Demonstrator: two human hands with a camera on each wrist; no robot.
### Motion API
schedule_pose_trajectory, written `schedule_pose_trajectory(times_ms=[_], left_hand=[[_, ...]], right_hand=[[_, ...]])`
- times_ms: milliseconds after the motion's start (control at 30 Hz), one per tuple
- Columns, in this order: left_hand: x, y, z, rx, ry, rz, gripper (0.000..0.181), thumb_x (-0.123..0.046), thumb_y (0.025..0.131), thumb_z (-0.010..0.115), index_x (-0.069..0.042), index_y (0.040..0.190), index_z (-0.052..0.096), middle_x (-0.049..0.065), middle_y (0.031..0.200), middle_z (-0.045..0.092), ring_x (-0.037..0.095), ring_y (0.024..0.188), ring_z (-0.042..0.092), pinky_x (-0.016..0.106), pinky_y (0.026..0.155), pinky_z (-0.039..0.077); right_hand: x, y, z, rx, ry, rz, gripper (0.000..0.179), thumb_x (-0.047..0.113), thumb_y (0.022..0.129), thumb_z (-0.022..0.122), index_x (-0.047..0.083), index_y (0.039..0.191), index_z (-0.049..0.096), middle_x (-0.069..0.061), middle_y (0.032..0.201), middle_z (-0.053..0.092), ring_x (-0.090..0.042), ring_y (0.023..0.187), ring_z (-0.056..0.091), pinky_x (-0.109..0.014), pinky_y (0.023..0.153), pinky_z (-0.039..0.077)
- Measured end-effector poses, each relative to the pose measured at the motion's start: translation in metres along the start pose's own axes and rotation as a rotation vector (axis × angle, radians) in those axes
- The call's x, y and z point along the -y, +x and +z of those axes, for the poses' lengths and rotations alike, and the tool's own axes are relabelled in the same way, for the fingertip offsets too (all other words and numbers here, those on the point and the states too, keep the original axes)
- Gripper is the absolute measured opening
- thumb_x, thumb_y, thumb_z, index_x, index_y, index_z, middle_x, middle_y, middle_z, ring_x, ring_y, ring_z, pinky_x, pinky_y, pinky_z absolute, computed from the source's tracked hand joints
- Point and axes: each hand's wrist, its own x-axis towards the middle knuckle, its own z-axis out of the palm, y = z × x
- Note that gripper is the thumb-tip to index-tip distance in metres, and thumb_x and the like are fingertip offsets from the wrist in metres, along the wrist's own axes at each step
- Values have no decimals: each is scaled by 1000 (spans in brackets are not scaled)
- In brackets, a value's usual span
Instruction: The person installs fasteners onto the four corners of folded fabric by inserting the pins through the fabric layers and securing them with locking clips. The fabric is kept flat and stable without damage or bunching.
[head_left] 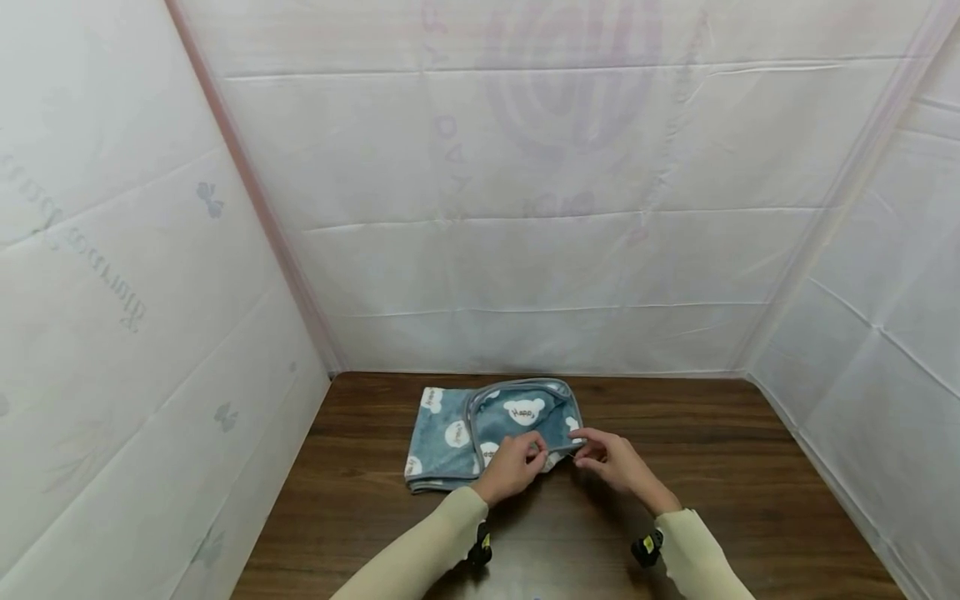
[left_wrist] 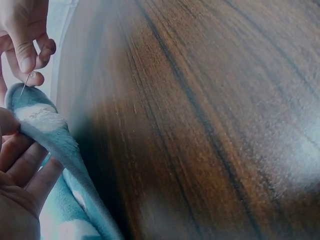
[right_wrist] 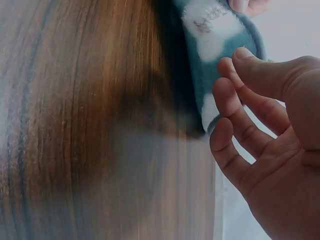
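A blue-grey fleece blanket (head_left: pixel 435 450) with white bear-head prints and grey edging lies folded on the table, its right part turned over on top. My left hand (head_left: pixel 512 468) holds the near right edge of the fold between thumb and fingers, lifting it a little. Just to the right, my right hand (head_left: pixel 617 462) pinches a thin needle (left_wrist: pixel 24 85) between thumb and forefinger, its other fingers curled loosely. In the left wrist view the needle slants down to the blanket's bound corner, its tip right at the cloth. A small pale bead-like spot shows by the pinching fingertips.
The dark wood-grain table (head_left: pixel 720 467) carries the blanket near its far side. White cloth walls (head_left: pixel 525 267) rise at the back, left and right. Black wrist devices (head_left: pixel 480 546) sit at both cuffs.
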Motion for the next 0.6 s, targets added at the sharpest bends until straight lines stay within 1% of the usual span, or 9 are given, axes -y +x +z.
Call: schedule_pose_trajectory(times_ms=[133, 233, 400, 467, 600], left_hand=[[0, 0, -1, -2, -4, -1, 10, -5, 103, 59, -8, 95, 65, -13, 50, 45, -3, 40, 32, 14, 44, 30], [0, 0, -2, 0, -10, -3, 10, -6, 103, 59, -8, 95, 66, -12, 50, 47, -3, 40, 33, 14, 45, 31], [-3, -1, -4, 1, -26, 8, 10, -5, 103, 60, -7, 95, 66, -7, 52, 52, -2, 40, 35, 16, 47, 35], [-4, -1, -4, 1, -28, 5, 10, -5, 102, 61, -7, 94, 66, -5, 54, 55, -3, 42, 37, 16, 49, 36], [-5, -1, -5, 5, -37, -5, 9, -5, 101, 62, -7, 94, 66, 5, 63, 66, -3, 44, 41, 15, 51, 39]], right_hand=[[0, 1, 2, 9, -4, -13, 40, 8, 95, 74, 4, 133, 65, -1, 92, 75, -7, 81, 68, -26, 69, 56], [-1, 2, 3, 0, -15, -31, 38, 7, 94, 74, 3, 131, 66, -1, 92, 75, -8, 81, 68, -26, 69, 56], [-3, 3, 6, -33, -32, -44, 29, 5, 92, 76, 5, 120, 71, 1, 92, 75, -8, 81, 69, -27, 68, 56], [-3, 4, 7, -42, -34, -31, 24, 6, 92, 76, 8, 116, 73, 2, 93, 75, -7, 81, 68, -26, 68, 56], [-1, 6, 9, -55, -42, -7, 19, 7, 91, 77, 11, 109, 75, 4, 93, 74, -5, 80, 67, -26, 67, 55]])
